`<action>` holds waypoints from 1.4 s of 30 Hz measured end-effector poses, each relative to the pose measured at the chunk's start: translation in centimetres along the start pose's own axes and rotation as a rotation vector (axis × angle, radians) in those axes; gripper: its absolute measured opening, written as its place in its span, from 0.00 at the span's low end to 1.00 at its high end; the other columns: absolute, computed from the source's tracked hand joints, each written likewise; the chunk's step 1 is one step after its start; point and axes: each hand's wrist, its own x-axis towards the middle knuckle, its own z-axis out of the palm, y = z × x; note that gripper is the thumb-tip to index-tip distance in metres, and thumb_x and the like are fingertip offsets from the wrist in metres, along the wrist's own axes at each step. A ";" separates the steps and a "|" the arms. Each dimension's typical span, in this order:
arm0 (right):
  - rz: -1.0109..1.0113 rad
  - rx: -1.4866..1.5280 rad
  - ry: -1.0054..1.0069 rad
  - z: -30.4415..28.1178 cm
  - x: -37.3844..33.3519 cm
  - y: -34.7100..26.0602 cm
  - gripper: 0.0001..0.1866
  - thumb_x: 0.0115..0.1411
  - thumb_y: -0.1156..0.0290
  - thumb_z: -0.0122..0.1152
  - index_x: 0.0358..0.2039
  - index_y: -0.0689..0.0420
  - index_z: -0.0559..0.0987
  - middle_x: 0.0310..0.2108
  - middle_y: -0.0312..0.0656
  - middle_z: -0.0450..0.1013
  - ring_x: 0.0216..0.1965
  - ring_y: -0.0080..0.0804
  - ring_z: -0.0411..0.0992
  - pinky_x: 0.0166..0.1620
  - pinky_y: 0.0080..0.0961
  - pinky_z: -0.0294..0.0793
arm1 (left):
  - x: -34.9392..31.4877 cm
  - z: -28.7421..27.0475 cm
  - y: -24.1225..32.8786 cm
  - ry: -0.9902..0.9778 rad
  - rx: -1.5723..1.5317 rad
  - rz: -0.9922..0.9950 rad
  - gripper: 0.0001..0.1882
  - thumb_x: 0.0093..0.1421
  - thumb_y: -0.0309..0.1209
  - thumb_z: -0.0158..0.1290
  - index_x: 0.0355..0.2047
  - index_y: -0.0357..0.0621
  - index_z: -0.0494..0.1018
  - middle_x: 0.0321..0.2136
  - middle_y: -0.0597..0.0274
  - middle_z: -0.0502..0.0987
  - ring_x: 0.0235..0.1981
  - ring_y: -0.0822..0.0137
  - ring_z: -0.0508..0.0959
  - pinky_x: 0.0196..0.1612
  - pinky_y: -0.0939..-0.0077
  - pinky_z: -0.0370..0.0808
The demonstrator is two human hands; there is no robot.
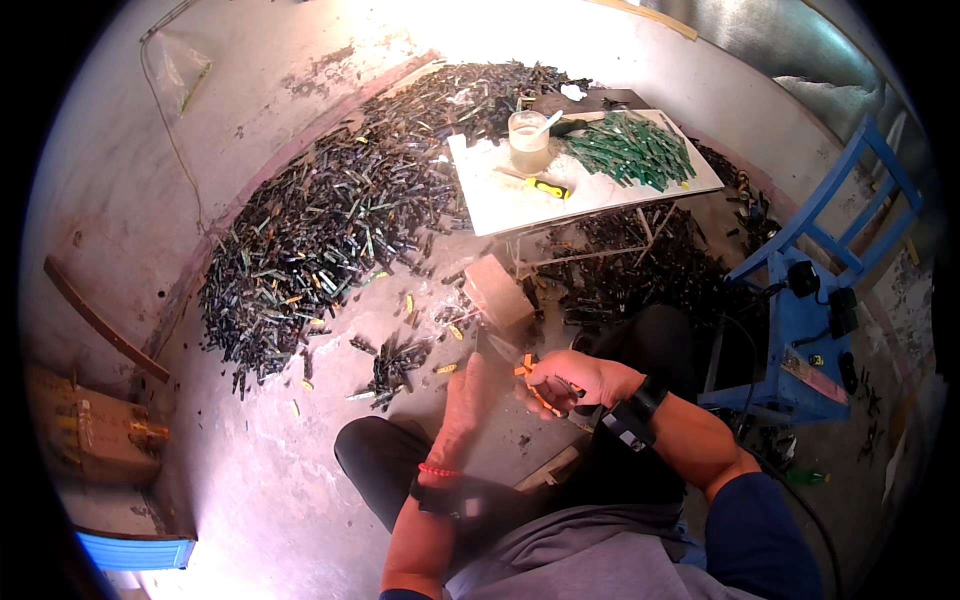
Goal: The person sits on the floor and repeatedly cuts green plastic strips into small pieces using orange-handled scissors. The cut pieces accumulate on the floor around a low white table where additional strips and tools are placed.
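Observation:
My right hand is closed around a pair of orange-handled pliers; the tool's front end is blurred and points toward my left hand. Close by on its left, my left hand is raised over the floor with its fingers pointing away from me. Motion smears those fingers, so I cannot make out whether anything is between them. Just beyond both hands stands a brown block. A small loose heap of dark strips lies on the floor left of my left hand.
A large pile of dark strips spreads along the wall. The low white table carries green strips, a cup of liquid and a yellow-handled tool. A blue chair stands right, a cardboard box left.

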 end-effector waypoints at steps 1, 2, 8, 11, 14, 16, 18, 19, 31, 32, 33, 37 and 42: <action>-0.013 -0.121 0.021 0.4 -0.1 -0.2 0.14 0.57 0.63 0.46 0.29 0.61 0.75 0.23 0.43 0.73 0.20 0.29 0.70 0.21 0.21 0.64 | 0.3 -0.5 -1.5 0.012 0.027 -0.004 0.32 0.65 0.55 0.33 0.12 0.45 0.61 0.07 0.65 0.62 0.08 0.74 0.61 0.12 0.78 0.57; -0.026 -0.240 0.041 1.2 -0.3 -0.7 0.13 0.56 0.64 0.46 0.27 0.61 0.73 0.21 0.43 0.72 0.21 0.28 0.70 0.22 0.22 0.64 | 0.5 -0.8 -2.2 0.023 0.054 -0.010 0.32 0.65 0.55 0.33 0.11 0.46 0.60 0.07 0.65 0.62 0.08 0.74 0.61 0.12 0.78 0.57; -0.267 -1.244 0.647 2.3 1.9 2.2 0.11 0.52 0.69 0.45 0.23 0.65 0.70 0.20 0.55 0.72 0.27 0.54 0.71 0.33 0.43 0.69 | 0.7 -0.6 -3.7 0.041 0.026 -0.124 0.31 0.65 0.55 0.33 0.12 0.47 0.58 0.06 0.66 0.60 0.08 0.73 0.60 0.12 0.78 0.56; -0.290 -1.268 0.720 2.8 2.2 2.6 0.10 0.52 0.70 0.46 0.24 0.65 0.70 0.22 0.56 0.72 0.28 0.56 0.70 0.33 0.44 0.69 | 0.5 -0.7 -2.8 0.060 0.008 -0.156 0.31 0.64 0.56 0.33 0.13 0.47 0.59 0.06 0.66 0.60 0.07 0.72 0.59 0.12 0.77 0.57; -0.232 -0.915 0.520 1.6 2.8 2.9 0.10 0.54 0.68 0.47 0.25 0.63 0.71 0.23 0.51 0.74 0.25 0.45 0.73 0.26 0.35 0.69 | 1.0 0.0 -2.9 0.041 0.031 -0.038 0.31 0.64 0.56 0.33 0.12 0.47 0.58 0.06 0.67 0.59 0.07 0.71 0.59 0.12 0.76 0.58; -0.074 -0.366 0.280 2.6 1.9 1.2 0.10 0.55 0.67 0.48 0.26 0.61 0.72 0.23 0.46 0.75 0.23 0.36 0.74 0.20 0.27 0.66 | 1.3 -0.1 -3.0 0.050 0.007 -0.114 0.31 0.64 0.56 0.32 0.11 0.48 0.57 0.05 0.67 0.58 0.07 0.71 0.59 0.12 0.76 0.58; -0.048 -0.219 0.181 2.8 1.2 0.2 0.11 0.55 0.64 0.50 0.31 0.59 0.75 0.24 0.40 0.75 0.22 0.31 0.73 0.20 0.22 0.63 | 1.4 -0.6 -2.7 0.007 0.052 -0.163 0.31 0.64 0.55 0.31 0.14 0.44 0.61 0.09 0.66 0.62 0.10 0.71 0.63 0.16 0.74 0.61; -0.048 -0.175 0.148 2.3 1.3 0.1 0.11 0.55 0.65 0.50 0.32 0.59 0.74 0.24 0.41 0.75 0.23 0.32 0.73 0.21 0.23 0.63 | 1.3 -1.2 -2.2 -0.040 0.107 -0.175 0.32 0.65 0.54 0.31 0.18 0.41 0.65 0.13 0.65 0.67 0.14 0.70 0.67 0.20 0.73 0.64; -0.164 -0.084 -0.020 2.2 -0.5 -0.8 0.14 0.56 0.67 0.47 0.39 0.62 0.73 0.29 0.44 0.73 0.30 0.36 0.74 0.29 0.26 0.70 | 0.4 0.1 0.9 -0.003 -0.110 -0.163 0.32 0.64 0.56 0.31 0.15 0.45 0.61 0.08 0.64 0.62 0.10 0.71 0.62 0.14 0.78 0.59; -0.173 -0.105 -0.006 1.9 -0.5 -0.7 0.14 0.56 0.67 0.47 0.39 0.63 0.73 0.30 0.44 0.73 0.30 0.36 0.74 0.29 0.26 0.70 | 0.4 0.5 1.0 0.032 -0.148 -0.154 0.32 0.64 0.56 0.31 0.10 0.48 0.56 0.05 0.66 0.58 0.07 0.72 0.59 0.12 0.78 0.58; -0.182 -0.125 0.009 1.7 -0.3 -0.6 0.15 0.56 0.67 0.48 0.39 0.63 0.73 0.30 0.44 0.73 0.30 0.36 0.74 0.29 0.26 0.71 | 0.5 0.3 0.7 0.009 -0.149 -0.147 0.32 0.64 0.56 0.31 0.11 0.48 0.56 0.05 0.65 0.58 0.07 0.71 0.59 0.12 0.78 0.58; -0.135 0.107 0.035 2.1 0.1 0.4 0.12 0.56 0.67 0.49 0.35 0.62 0.73 0.29 0.43 0.73 0.29 0.34 0.74 0.27 0.25 0.69 | 1.1 -0.7 -1.4 -0.044 -0.133 -0.155 0.30 0.64 0.56 0.30 0.13 0.47 0.57 0.06 0.63 0.60 0.07 0.70 0.59 0.12 0.78 0.57; -0.144 -0.080 0.139 2.1 0.9 0.9 0.08 0.54 0.69 0.49 0.30 0.60 0.71 0.22 0.38 0.68 0.21 0.28 0.68 0.21 0.25 0.64 | 1.6 -1.5 -3.3 -0.137 -0.203 -0.255 0.31 0.63 0.58 0.27 0.16 0.47 0.59 0.09 0.61 0.64 0.08 0.69 0.60 0.12 0.79 0.55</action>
